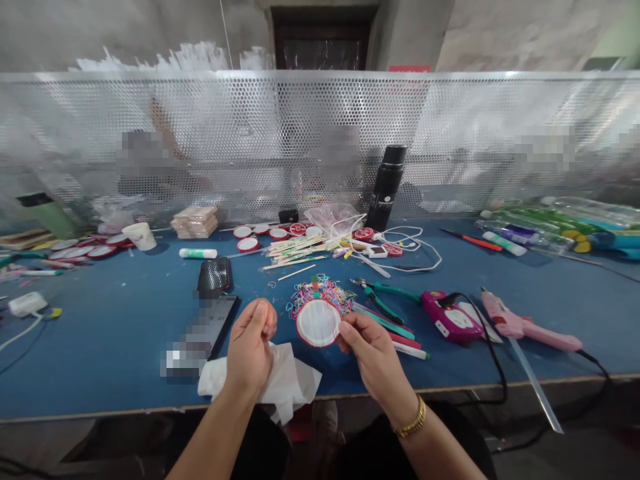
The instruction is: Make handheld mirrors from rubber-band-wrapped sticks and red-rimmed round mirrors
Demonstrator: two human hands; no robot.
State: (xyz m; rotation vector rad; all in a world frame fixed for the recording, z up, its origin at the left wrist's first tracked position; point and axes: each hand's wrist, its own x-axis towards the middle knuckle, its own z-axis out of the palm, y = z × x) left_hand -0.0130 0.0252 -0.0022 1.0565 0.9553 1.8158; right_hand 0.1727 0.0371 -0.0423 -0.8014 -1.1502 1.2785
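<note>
My right hand (367,340) pinches the right edge of a round white disc with a red rim (319,323), held up over the front of the table. To its left, my left hand (253,340) is closed with the thumb over curled fingers; whatever it may hold is hidden. A crumpled white tissue (287,380) lies beneath and beside my left hand. Just behind the disc spreads a pile of small coloured clips (320,290). Several pens (407,343) lie right of the disc, partly behind my right hand.
Green-handled pliers (385,303), a purple device (450,318) and a pink glue gun (525,325) lie to the right. A phone (217,327) lies left. Behind are wooden sticks (295,250), a black bottle (387,190) and a perforated metal screen (240,147).
</note>
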